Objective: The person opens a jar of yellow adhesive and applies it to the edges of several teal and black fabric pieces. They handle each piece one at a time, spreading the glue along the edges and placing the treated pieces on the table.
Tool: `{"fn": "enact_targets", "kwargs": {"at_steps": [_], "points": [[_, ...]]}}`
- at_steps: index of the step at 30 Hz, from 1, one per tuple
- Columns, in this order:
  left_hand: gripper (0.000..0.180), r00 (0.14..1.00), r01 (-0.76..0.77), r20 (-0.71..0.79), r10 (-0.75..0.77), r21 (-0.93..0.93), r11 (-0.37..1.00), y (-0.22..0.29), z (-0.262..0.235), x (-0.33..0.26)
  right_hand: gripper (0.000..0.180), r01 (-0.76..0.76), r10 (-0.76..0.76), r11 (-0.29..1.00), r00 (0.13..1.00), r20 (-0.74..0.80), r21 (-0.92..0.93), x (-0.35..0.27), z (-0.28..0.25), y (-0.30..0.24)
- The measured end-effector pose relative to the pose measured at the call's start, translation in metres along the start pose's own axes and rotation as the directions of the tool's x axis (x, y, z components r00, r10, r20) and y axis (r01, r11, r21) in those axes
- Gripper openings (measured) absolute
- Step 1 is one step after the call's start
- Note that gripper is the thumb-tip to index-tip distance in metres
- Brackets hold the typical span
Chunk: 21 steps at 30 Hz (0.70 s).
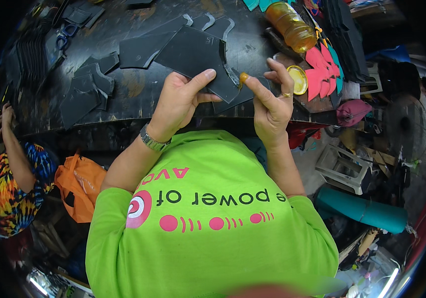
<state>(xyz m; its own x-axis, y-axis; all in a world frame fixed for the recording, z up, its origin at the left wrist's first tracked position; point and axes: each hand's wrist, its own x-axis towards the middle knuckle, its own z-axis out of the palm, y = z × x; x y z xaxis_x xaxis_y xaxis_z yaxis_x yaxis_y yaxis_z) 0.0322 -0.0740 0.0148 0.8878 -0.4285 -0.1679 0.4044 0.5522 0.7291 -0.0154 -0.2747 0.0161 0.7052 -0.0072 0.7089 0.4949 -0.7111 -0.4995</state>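
My left hand (185,99) pinches the near edge of a flat black cut piece (188,52), thumb on top. A greyish band runs along that piece's curved right edge. My right hand (272,107) is just right of that edge, index finger stretched out and the other fingers apart, with no tool in it. Amber-brown glue (243,79) coats its index fingertip, at or close to the banded edge; whether it touches I cannot tell. More black cut pieces (141,48) with greyish curved edges lie behind and left of the held one.
A jar of amber liquid (292,27) lies at the back right, near a yellow-rimmed lid (297,80) and pink cut pieces (321,72). Scissors (63,38) and stacked black pieces (29,59) are at the left, where another person's hand (6,116) shows at the table edge.
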Motion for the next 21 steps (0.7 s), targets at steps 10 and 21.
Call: {"fn": "enact_targets", "kwargs": {"at_steps": [10, 21], "points": [[0.020, 1.000, -0.024, 0.011, 0.024, -0.033, 0.999, -0.0038, -0.0039, 0.0032, 0.050, -0.056, 0.039, 0.983, 0.994, 0.101, 0.174, -0.0062, 0.0009, 0.0055], [0.023, 1.000, -0.031, -0.007, 0.031, -0.058, 0.998, -0.0061, -0.0072, 0.0046, 0.048, 0.311, -0.305, 0.950, 0.945, 0.121, -0.036, -0.0117, 0.0040, -0.0017]]}}
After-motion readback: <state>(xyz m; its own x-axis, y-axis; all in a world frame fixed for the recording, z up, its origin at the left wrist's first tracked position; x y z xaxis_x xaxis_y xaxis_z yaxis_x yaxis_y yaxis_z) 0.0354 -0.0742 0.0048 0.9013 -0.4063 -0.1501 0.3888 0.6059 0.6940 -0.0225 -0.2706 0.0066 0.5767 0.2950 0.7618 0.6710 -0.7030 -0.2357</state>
